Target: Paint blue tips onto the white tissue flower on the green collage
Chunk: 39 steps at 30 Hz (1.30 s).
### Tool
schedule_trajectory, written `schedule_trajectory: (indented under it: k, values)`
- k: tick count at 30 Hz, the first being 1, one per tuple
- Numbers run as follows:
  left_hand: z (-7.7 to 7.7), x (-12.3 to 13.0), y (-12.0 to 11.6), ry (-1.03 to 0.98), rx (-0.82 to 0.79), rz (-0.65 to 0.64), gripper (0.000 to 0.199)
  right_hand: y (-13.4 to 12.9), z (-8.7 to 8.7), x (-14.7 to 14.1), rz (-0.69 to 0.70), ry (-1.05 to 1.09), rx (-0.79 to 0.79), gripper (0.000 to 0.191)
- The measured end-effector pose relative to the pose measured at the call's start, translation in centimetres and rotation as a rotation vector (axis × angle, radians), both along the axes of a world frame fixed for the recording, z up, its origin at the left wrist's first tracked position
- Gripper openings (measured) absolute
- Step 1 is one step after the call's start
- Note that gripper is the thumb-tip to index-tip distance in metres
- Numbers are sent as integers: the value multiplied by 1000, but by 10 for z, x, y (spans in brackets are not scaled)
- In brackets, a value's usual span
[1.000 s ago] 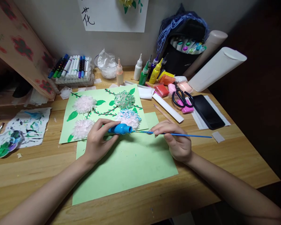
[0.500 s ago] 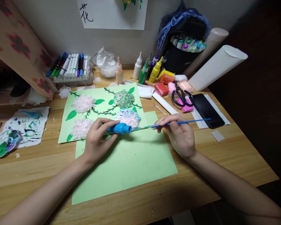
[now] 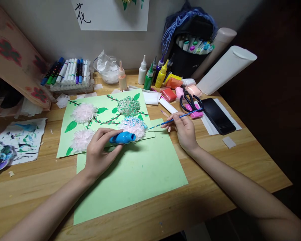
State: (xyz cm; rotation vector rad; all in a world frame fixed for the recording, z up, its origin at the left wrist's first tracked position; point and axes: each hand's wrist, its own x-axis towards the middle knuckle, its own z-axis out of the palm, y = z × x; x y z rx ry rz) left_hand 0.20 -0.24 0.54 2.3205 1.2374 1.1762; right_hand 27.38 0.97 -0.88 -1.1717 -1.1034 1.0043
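My left hand (image 3: pixel 100 150) is wrapped round a blue paint bottle (image 3: pixel 122 137), which lies on its side with its uncapped mouth to the right. Between the fingers of my right hand (image 3: pixel 182 130) is a thin blue paintbrush (image 3: pixel 174 118), its tip pointing left at the edge of a tissue-paper flower (image 3: pixel 134 127) with blue-dabbed upper petals. Whether the tip touches the petals I cannot tell. Other flowers sit on the same green sheet (image 3: pixel 106 130): a green-dabbed one (image 3: pixel 128 106) and pale pink ones (image 3: pixel 84 113), among painted branches and leaves. Beneath lies another green sheet (image 3: pixel 130 180).
Paint bottles (image 3: pixel 148 77) stand at the back beside a bowl of tissue (image 3: pixel 107 68). Markers (image 3: pixel 69 72) rest on a clear case at the left. Black scissors (image 3: pixel 189 100), clay packets (image 3: pixel 168 94) and a phone (image 3: pixel 218 115) lie at right. A paint-smeared palette (image 3: pixel 1 160) is far left.
The brush tip has come away from the bottle's mouth and moved up to the blue-dabbed flower's right edge. My left hand still holds the bottle; the view has shifted slightly.
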Motion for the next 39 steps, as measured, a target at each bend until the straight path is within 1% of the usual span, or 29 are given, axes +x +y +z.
schedule_trajectory:
  k: [8,23,30,35,39]
  values:
    - [2,0,0,17,-5,11,28,0,-2,-2,14,-27,1,30]
    - [0,0,0,-2,1,-6,34,-1,-1,-2,11,-67,8,31]
    - [0,0,-1,3,2,-7,34,-1,-3,-1,-3,-31,14,31]
    - [0,0,-1,12,-2,-4,34,0,-3,-1,18,-52,6,31]
    - [-1,0,0,13,2,-1,34,-1,-2,-1,-8,-31,18,32]
